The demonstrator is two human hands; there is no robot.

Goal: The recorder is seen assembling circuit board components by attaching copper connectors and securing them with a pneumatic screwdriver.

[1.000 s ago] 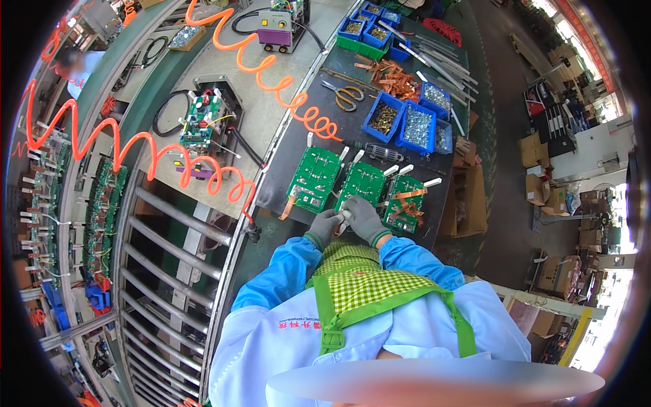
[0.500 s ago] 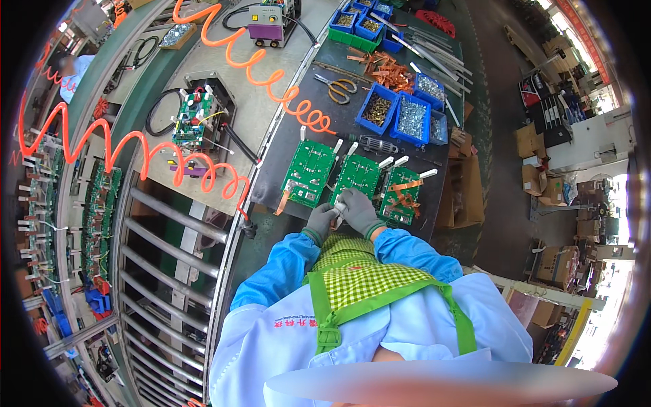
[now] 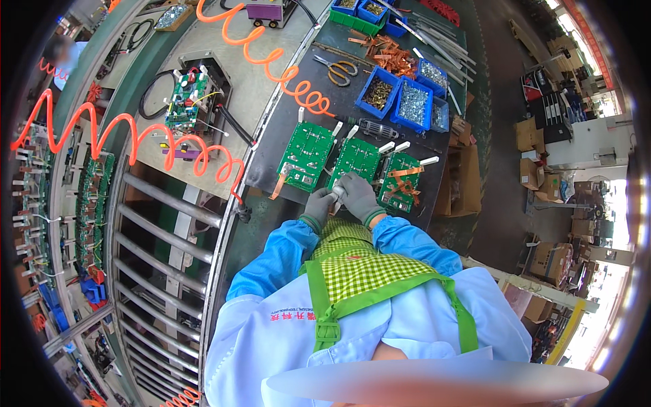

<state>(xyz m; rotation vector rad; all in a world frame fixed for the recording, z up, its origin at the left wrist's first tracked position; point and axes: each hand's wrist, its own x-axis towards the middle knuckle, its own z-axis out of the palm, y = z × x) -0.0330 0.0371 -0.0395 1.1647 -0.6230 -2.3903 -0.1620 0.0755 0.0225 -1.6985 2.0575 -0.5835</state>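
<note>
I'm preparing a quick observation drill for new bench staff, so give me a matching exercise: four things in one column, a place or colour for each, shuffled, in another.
Things
1. Scissors
2. Middle green board
3. Left hand
4. Apron

Places and colours
A. Partly hidden by the right hand
B. Yellow-green checks
C. Left of the blue bin of brass-coloured parts
D. In a grey glove

Right pairs: 1-C, 2-A, 3-D, 4-B.

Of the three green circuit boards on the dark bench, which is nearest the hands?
The middle board: the right hand covers part of its lower edge, while the left board and right board lie off to either side.
</note>
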